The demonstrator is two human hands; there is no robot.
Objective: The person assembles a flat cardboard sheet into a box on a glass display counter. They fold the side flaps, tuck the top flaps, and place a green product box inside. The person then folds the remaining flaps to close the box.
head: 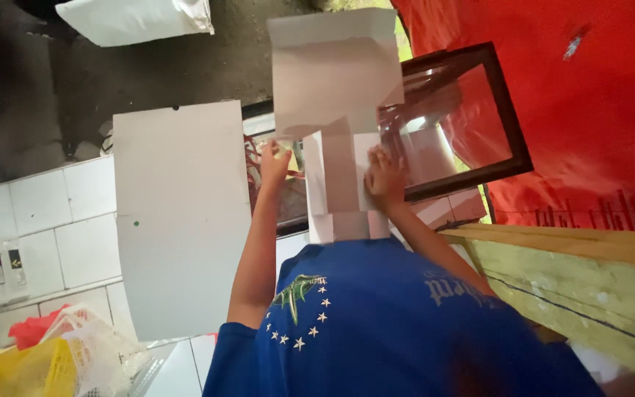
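Note:
My left hand (274,165) reaches forward to the edge of a small colourful picture (292,192); its fingers are blurred, so its grip is unclear. My right hand (385,178) lies with curled fingers on a folded white paper (339,180) that rises between my arms. A wider pale sheet (332,70) stands above that paper. Just right of my right hand leans a dark brown picture frame (512,125) with glass. My blue shirt (376,323) fills the bottom of the view.
A large white board (178,220) stands left of my left arm, over white tiles (45,220). Red cloth (597,95) hangs at the right above a wooden plank (582,265). Yellow and red plastic bags (31,360) lie bottom left. A white bag (137,18) sits top left.

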